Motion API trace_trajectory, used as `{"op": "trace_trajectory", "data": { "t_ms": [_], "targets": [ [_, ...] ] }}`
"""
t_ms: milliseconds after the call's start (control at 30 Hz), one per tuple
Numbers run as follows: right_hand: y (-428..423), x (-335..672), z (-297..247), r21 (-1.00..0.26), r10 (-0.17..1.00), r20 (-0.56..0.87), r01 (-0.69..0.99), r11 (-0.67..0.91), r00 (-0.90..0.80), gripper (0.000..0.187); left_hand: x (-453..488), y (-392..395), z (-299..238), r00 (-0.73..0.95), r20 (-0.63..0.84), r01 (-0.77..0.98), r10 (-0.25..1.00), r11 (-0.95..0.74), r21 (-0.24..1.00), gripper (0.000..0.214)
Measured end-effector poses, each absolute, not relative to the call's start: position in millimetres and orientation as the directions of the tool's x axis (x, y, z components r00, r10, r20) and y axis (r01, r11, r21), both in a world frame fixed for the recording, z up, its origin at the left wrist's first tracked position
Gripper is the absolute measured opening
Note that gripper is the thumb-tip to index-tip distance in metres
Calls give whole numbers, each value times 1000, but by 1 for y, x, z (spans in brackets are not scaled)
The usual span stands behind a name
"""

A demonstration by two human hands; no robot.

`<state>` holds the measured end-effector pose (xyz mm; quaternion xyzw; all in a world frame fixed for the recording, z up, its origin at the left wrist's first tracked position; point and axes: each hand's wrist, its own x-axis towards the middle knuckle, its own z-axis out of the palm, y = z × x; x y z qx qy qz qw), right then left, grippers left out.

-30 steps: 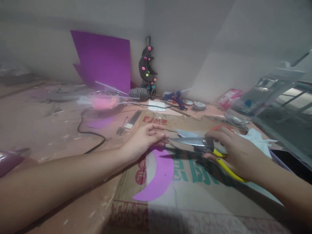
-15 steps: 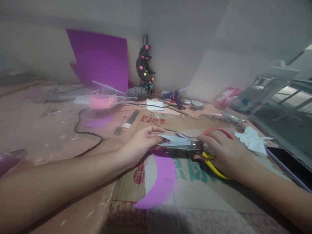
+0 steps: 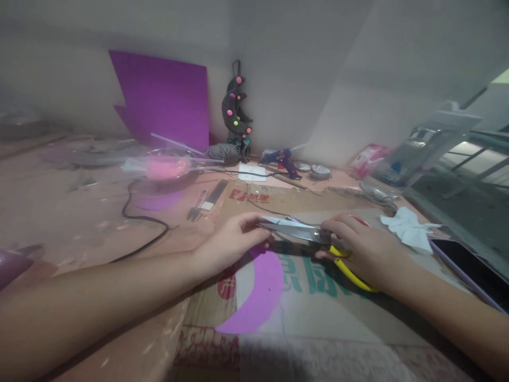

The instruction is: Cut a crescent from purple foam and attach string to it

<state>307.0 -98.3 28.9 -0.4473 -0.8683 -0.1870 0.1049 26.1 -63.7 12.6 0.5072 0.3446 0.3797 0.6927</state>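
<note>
Scissors (image 3: 296,232) have nearly closed since 0.5 s ago: blade tips were spread, now close tog., & L hand (image 3: 238,233) fingertips are more curled. R hand (image 3: 361,244) has its grip round the red/yellow handles. L grip: thumb & fingers bent in at blade tips; can't tell if anything's held btwn. Purple crescent (image 3: 267,292) lies flat on card (image 3: 353,326), just nearer the viewer than the blades, upper end by L hand. Card, on the tabletop (image 3: 95,228), carries print: red logo (image 3: 237,195) at far edge w/ red Chinese chars (2nd looks like 康), tiny line below illegible; big green Chinese chars (image 3: 310,277), partly behind R hand; red seal (image 3: 226,286) L of crescent, partly covered. Bottle (image 3: 417,146) at R has a blue mark, too blurred to read. Tissue (image 3: 409,228) & phone (image 3: 471,273) near R arm.
</note>
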Motion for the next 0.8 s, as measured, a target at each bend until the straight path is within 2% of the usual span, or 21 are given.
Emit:
{"op": "trace_trajectory", "data": {
  "t_ms": [133,300,433,567,800],
  "targets": [
    [-101,304,31,171,738,340,810,561,-583,30,26,-64,15,449,-86,-105,890,148,983,9],
    [-106,298,39,93,770,269,811,578,-579,42,27,-66,17,440,-70,-139,895,145,980,1],
    [-109,293,42,-43,827,202,839,543,-525,44,28,-67,12,455,-91,-149,886,176,973,9],
    [-111,290,42,-183,872,149,853,488,-467,42,26,-65,10,471,-9,-120,882,74,990,6],
    [-113,290,41,-226,882,140,853,470,-449,40,24,-63,9,484,22,-82,875,20,996,9]
  ]
}}
